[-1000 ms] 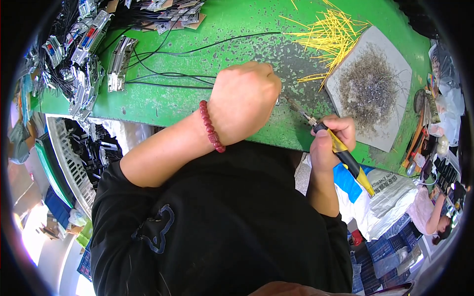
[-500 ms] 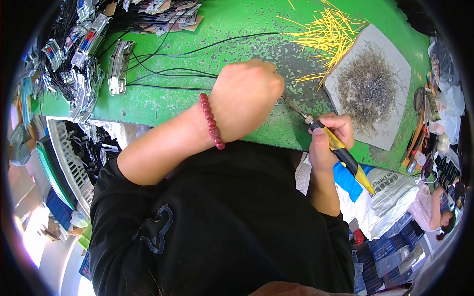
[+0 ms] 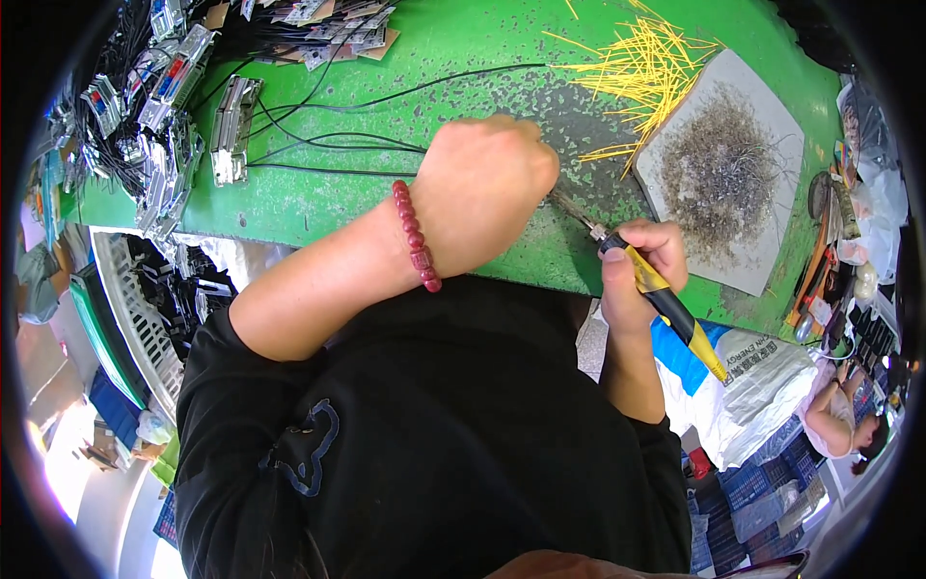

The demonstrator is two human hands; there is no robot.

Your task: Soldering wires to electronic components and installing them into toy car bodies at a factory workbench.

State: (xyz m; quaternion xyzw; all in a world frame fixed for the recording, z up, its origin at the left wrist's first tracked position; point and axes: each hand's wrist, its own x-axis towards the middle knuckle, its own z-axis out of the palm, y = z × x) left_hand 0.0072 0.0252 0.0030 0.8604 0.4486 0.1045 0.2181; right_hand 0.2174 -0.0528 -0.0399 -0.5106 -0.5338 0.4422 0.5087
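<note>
My left hand (image 3: 482, 188) is closed, its back upward, with a red bead bracelet at the wrist. Black cables (image 3: 328, 172) run into it from a silver metal connector housing (image 3: 231, 130) on the left; their ends are hidden under the fingers. In my right hand (image 3: 641, 275) is a yellow-and-black soldering iron (image 3: 661, 297), gripped like a pen. Its dark metal shaft slants up and left, and the tip reaches the edge of my left fist, where the contact point is hidden.
On the green worktable (image 3: 463, 96) lie thin yellow tubes (image 3: 641, 68). A grey board (image 3: 776, 135) bears a heap of fine dark clippings (image 3: 719, 174). Silver connectors (image 3: 169, 116) with black cables pile up at left. A white crate (image 3: 145, 318) stands below; another person (image 3: 834, 415) is at far right.
My right hand and the soldering iron have shifted slightly left. My left fist has barely moved. The person at far right has changed arm position.
</note>
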